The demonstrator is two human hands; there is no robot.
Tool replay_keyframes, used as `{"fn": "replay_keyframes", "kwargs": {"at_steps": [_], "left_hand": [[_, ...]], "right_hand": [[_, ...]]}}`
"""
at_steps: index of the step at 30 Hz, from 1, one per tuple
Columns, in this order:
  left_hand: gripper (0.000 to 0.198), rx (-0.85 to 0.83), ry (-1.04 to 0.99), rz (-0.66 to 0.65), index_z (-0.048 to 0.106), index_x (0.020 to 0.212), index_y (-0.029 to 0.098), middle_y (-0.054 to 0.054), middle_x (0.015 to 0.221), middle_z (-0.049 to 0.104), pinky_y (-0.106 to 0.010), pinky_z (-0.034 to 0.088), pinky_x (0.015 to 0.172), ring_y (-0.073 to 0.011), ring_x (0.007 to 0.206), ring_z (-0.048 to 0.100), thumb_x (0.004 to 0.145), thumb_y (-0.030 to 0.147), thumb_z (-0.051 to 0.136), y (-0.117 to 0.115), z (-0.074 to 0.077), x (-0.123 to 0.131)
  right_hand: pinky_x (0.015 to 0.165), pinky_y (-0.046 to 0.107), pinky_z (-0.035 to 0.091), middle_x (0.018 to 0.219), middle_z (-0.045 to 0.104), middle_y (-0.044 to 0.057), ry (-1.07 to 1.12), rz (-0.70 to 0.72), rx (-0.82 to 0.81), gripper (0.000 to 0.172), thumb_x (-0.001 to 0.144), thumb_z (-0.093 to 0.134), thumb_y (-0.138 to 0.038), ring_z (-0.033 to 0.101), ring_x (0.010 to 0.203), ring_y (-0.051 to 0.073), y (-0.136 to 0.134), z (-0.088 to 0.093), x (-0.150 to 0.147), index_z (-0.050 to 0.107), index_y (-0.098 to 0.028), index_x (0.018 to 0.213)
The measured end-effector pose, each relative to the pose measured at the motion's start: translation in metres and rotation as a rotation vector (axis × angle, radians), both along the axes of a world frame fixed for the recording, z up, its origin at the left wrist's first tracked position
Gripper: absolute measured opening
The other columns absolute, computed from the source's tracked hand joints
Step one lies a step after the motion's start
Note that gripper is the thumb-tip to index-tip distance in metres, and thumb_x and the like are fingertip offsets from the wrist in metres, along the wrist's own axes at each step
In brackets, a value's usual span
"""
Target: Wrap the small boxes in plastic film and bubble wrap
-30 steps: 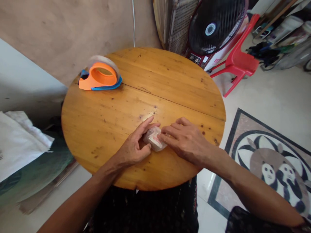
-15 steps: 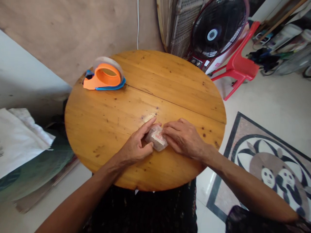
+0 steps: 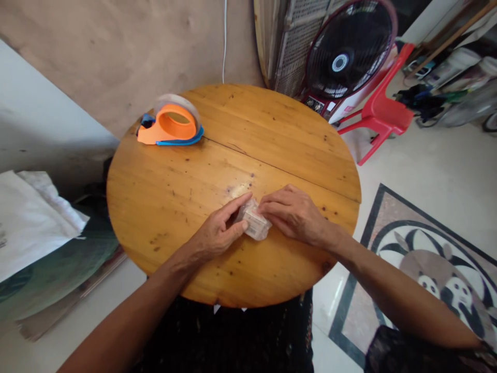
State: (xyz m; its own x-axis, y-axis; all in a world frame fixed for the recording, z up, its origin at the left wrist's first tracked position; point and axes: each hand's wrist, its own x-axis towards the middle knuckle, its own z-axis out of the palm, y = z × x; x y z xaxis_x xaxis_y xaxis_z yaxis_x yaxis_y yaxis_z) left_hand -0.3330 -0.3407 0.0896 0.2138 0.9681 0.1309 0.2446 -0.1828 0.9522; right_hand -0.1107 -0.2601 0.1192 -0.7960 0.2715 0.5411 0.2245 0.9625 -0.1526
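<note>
A small box in clear plastic wrapping (image 3: 255, 224) rests on the round wooden table (image 3: 186, 197), near its front. My left hand (image 3: 220, 228) grips the box from the left, thumb on the near side and fingers on the far side. From the right, my right hand (image 3: 293, 213) pinches at the wrapping on the upper right of the box, fingertips pressed together. What exactly lies between those fingertips is too small to make out. Farther back on the left stands an orange and blue tape dispenser (image 3: 166, 129) with a roll of tape, touched by neither hand.
Behind the table's right side are a dark red fan (image 3: 339, 63) and a red plastic chair (image 3: 388, 109). White sacks (image 3: 34, 217) lie to the left. A panda-patterned floor panel (image 3: 423, 269) is at the lower right. A wall borders the table's back.
The box has turned slightly between my hands, and the red print on it no longer shows. My right hand still pinches at the wrapping. The view has shifted a little.
</note>
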Motion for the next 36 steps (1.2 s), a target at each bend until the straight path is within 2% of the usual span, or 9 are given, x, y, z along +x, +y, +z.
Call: {"fn": "replay_keyframes", "kwargs": {"at_steps": [2,5,8,17,22,30,33,36], "left_hand": [[0.069,-0.012,-0.013,0.019,0.044,0.149,0.017,-0.013,0.154,0.046,-0.047,0.034,0.121,-0.0298,0.141,0.047,0.09,0.046,0.063,0.001,0.001,0.0],[0.067,-0.013,0.003,0.06,0.046,0.148,0.016,-0.014,0.15,0.051,-0.047,0.035,0.12,-0.0299,0.138,0.05,0.091,0.049,0.062,0.004,0.004,0.001],[0.063,-0.007,0.049,0.081,0.051,0.144,0.016,-0.013,0.145,0.056,-0.045,0.037,0.119,-0.0292,0.134,0.053,0.092,0.05,0.06,0.005,0.007,0.001],[0.052,0.043,0.114,0.096,0.055,0.141,0.019,-0.01,0.141,0.06,-0.041,0.043,0.115,-0.0259,0.128,0.058,0.096,0.044,0.054,0.003,0.008,0.005],[0.059,0.107,0.168,0.027,0.053,0.142,0.019,-0.011,0.139,0.061,-0.041,0.047,0.11,-0.0275,0.124,0.06,0.086,0.034,0.066,0.001,0.011,0.006],[0.056,0.178,0.225,0.052,0.057,0.138,0.021,-0.01,0.133,0.065,-0.045,0.047,0.11,-0.0256,0.118,0.063,0.082,0.022,0.064,0.003,0.006,0.01],[0.056,0.198,0.236,0.042,0.057,0.138,0.021,-0.011,0.134,0.064,-0.045,0.048,0.109,-0.0259,0.118,0.063,0.082,0.021,0.064,0.004,0.006,0.01],[0.055,0.211,0.255,0.045,0.057,0.137,0.02,-0.011,0.134,0.064,-0.046,0.048,0.108,-0.0259,0.118,0.063,0.083,0.021,0.063,0.004,0.007,0.01]], "right_hand": [[0.078,0.03,0.043,0.097,0.074,0.005,0.056,-0.013,-0.144,0.017,0.098,0.05,-0.021,0.067,0.088,0.015,0.004,-0.005,-0.002,0.067,-0.019,0.094],[0.075,0.026,0.046,0.089,0.073,0.003,0.138,-0.032,-0.36,0.014,0.094,0.053,-0.02,0.066,0.08,0.013,0.008,-0.01,-0.004,0.067,-0.018,0.092],[0.069,0.022,0.047,0.083,0.072,0.001,0.185,-0.044,-0.495,0.013,0.092,0.054,-0.019,0.064,0.073,0.011,0.009,-0.013,-0.005,0.067,-0.018,0.088],[0.068,0.022,0.048,0.081,0.071,0.001,0.255,-0.101,-0.579,0.015,0.09,0.053,-0.019,0.063,0.072,0.011,0.001,-0.025,-0.004,0.068,-0.017,0.088],[0.067,0.023,0.049,0.081,0.072,0.002,0.266,-0.113,-0.661,0.017,0.09,0.053,-0.019,0.064,0.07,0.011,0.001,-0.03,0.0,0.069,-0.017,0.088],[0.072,0.025,0.052,0.089,0.075,0.004,0.268,-0.148,-0.644,0.019,0.092,0.053,-0.02,0.069,0.079,0.013,0.002,-0.021,0.007,0.072,-0.018,0.091],[0.078,0.028,0.053,0.096,0.075,0.005,0.314,-0.112,-0.557,0.017,0.095,0.056,-0.025,0.07,0.086,0.015,0.001,-0.015,0.011,0.072,-0.02,0.096],[0.084,0.033,0.051,0.103,0.075,0.007,0.283,-0.077,-0.372,0.017,0.092,0.064,-0.032,0.07,0.094,0.018,-0.004,-0.012,0.012,0.071,-0.02,0.102]]}}
